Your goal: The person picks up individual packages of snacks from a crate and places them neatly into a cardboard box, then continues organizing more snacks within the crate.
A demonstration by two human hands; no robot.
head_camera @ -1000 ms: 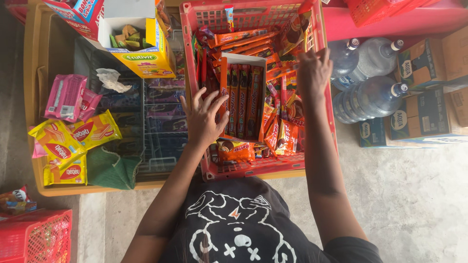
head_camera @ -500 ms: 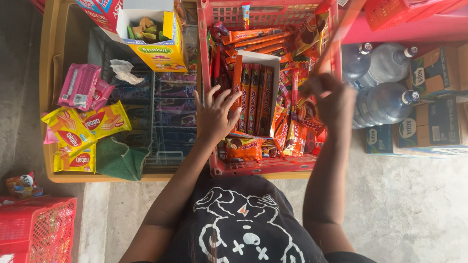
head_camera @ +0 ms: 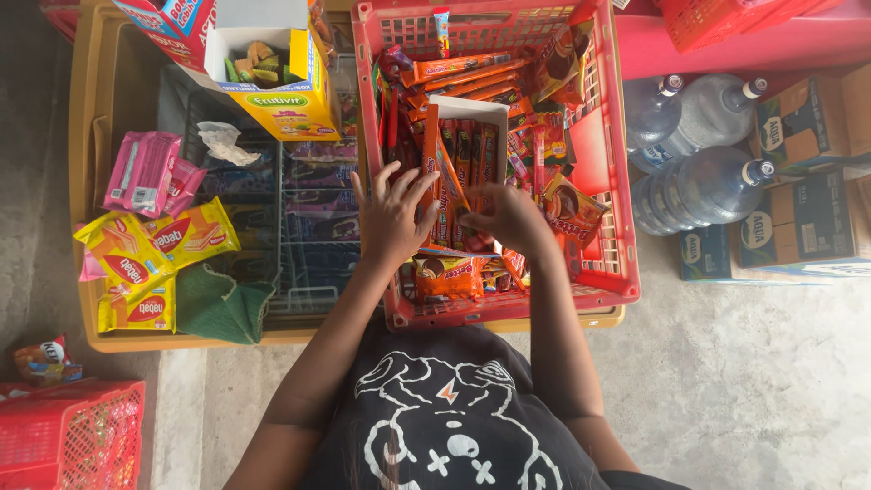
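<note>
— Hands? Where are mine?
— Left hand (head_camera: 392, 218), fingers spread, steadies the white box (head_camera: 464, 172), frame centre in the red crate (head_camera: 603, 163). Right hand (head_camera: 510, 218) pinches a snack stick (head_camera: 451, 177); I'd slide it in flat.

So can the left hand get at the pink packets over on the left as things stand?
Probably yes. The left hand rests at the red basket's left edge, and the pink packets lie uncovered atop the yellow crate, with nothing standing between them.
</note>
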